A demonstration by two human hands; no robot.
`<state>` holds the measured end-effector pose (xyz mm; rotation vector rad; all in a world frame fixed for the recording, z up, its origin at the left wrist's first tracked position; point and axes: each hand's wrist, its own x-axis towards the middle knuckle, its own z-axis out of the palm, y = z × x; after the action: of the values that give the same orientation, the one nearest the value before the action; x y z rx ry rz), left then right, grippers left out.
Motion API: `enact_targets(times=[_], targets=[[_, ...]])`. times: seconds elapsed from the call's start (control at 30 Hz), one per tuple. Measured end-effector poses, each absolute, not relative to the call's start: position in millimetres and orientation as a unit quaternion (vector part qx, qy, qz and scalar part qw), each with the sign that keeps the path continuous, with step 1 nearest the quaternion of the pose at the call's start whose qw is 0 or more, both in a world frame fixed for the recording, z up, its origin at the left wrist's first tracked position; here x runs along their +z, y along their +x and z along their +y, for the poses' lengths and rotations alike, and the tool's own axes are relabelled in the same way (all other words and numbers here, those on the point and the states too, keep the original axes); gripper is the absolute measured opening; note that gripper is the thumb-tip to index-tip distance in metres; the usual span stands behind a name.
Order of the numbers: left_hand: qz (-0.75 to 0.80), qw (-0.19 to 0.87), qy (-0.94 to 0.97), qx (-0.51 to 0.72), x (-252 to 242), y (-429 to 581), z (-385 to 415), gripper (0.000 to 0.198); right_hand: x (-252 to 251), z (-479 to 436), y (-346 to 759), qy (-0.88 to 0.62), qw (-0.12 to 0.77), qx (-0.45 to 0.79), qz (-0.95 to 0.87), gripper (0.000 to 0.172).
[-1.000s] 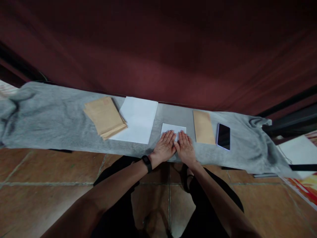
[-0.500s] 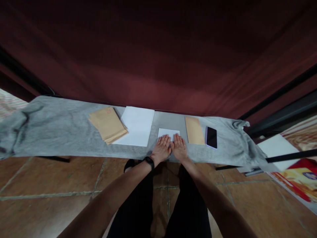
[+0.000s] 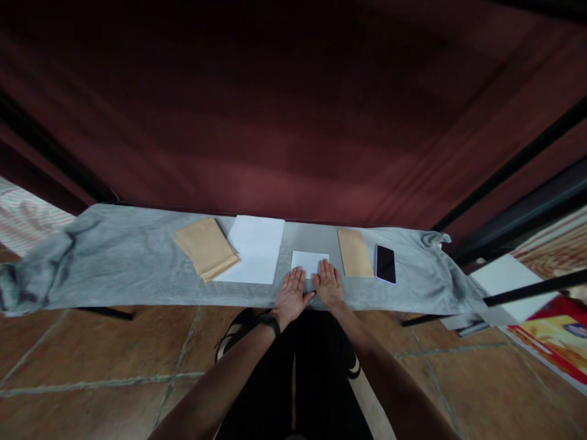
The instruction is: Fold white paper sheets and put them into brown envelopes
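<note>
At the left of the narrow tabletop, draped in grey plush cloth, lies a fanned stack of flat brown paper envelopes. Its right corner overlaps large white rectangular paper sheets. Next comes the left hand, black band at its wrist, fingers straight and close together, thumb spread, their tips on the near-left corner of a small white rectangular paper, probably folded. That paper lies flat on the cloth, directly ahead of the person. The right hand rests on its near-right corner, fingers outstretched; neither hand pinches anything. The paper should be light, thin and easily creased, apt to slide or spring up on the soft cloth; flat pressure suits it, and a side edge between thumb and fingers would make a good hold. Further right lie a single brown paper envelope and a black-screened, lilac-edged phone.
</note>
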<state>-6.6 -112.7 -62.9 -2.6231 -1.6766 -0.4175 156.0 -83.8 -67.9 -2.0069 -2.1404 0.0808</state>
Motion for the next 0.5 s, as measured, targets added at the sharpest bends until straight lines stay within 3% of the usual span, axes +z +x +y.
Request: enact_targets(times=[0.5], targets=[[-0.563,0.013,-0.816,-0.135,-61,-13,-123,0.073,-79,-91,158,-0.681,0.165,-0.024,-0.713,0.057]])
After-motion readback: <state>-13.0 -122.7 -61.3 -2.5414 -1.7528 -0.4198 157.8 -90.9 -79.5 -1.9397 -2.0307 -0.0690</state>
